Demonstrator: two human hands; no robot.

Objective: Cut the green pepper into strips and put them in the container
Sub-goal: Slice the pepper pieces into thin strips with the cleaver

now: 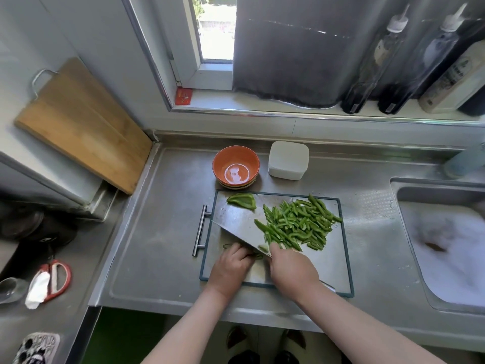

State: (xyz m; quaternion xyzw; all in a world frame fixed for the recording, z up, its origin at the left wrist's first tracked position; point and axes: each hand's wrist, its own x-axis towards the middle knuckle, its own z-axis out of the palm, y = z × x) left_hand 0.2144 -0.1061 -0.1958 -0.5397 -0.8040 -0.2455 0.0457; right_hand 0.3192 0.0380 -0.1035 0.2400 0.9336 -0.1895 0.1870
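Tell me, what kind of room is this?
Probably a home kitchen: a foamy stainless-steel sink, green pepper strips on a metal cutting board, and tall dark sauce bottles on the windowsill.

One wide-angle view from the person's head, close above the cutting board (331, 264), faces steeply down and forward; window sill (236, 101) beyond it, sink (435, 183) to its right

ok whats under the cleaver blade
A bit of green pepper shows at the cleaver edge, held by the left hand. The rest of that piece, and the cutting board beneath, is covered by blade and fingers.
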